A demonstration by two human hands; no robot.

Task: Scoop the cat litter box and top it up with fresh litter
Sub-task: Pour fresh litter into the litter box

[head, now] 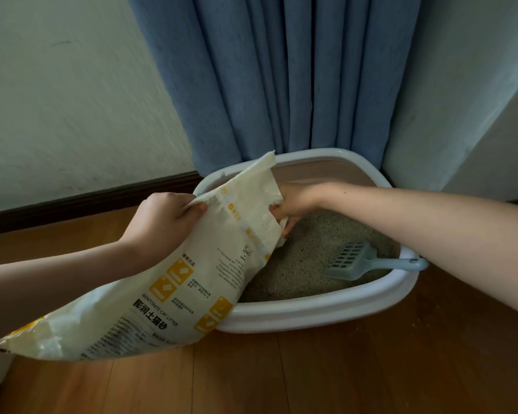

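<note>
A cream and yellow bag of bentonite cat litter (162, 291) lies tilted across the left rim of the litter box (311, 313), its torn top over the box. My left hand (162, 219) grips the bag's upper left edge. My right hand (290, 204) holds the torn top on the right side, fingers curled into the plastic. Grey litter (296, 264) fills the box floor. A pale blue slotted scoop (353, 259) lies on the litter at the right, its handle resting over the rim.
The box sits on a wooden floor (371, 369) in a corner, with a blue curtain (281, 79) behind it and pale walls on both sides. A dark skirting board (87, 201) runs along the left wall. A few litter grains lie on the floor at the right.
</note>
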